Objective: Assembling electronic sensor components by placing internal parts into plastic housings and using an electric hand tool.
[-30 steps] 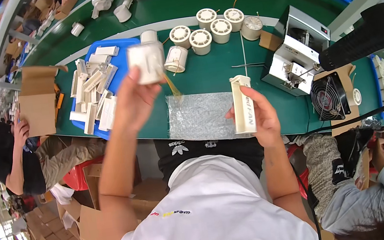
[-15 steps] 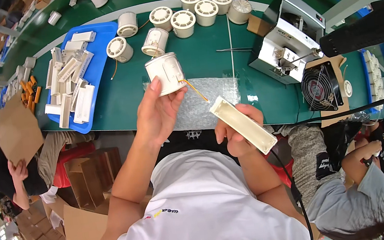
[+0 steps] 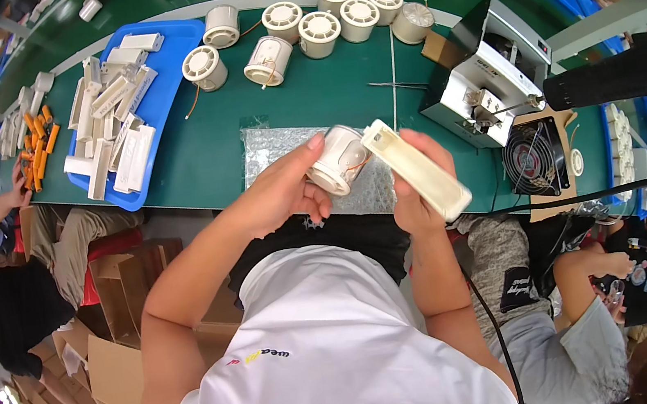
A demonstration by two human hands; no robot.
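My left hand (image 3: 288, 186) is closed round a white cylindrical housing (image 3: 333, 169), tilted on its side over the bubble wrap. A thin reddish-orange wire (image 3: 358, 166) comes out of the housing's side toward a long, hollow white handle shell (image 3: 421, 176). That shell is gripped by my right hand (image 3: 430, 152), its open channel facing up and its far end almost touching the housing. Whether the wire enters the shell cannot be made out. Beneath both hands lies a sheet of bubble wrap (image 3: 262, 146) on the green table (image 3: 219, 163).
Several similar white housings (image 3: 318, 31) stand along the back. At left, a blue tray (image 3: 162, 113) holds white shells; beyond it a co-worker's hand (image 3: 13, 198) is by orange parts (image 3: 40, 147). Right are tweezers (image 3: 400, 85), a white-and-black machine (image 3: 480, 77) and a fan (image 3: 534, 158).
My left hand has brought the housing right and nearer, turning it beside the shell. My right hand holds the shell a little farther right. The left co-worker's cardboard has gone from view.
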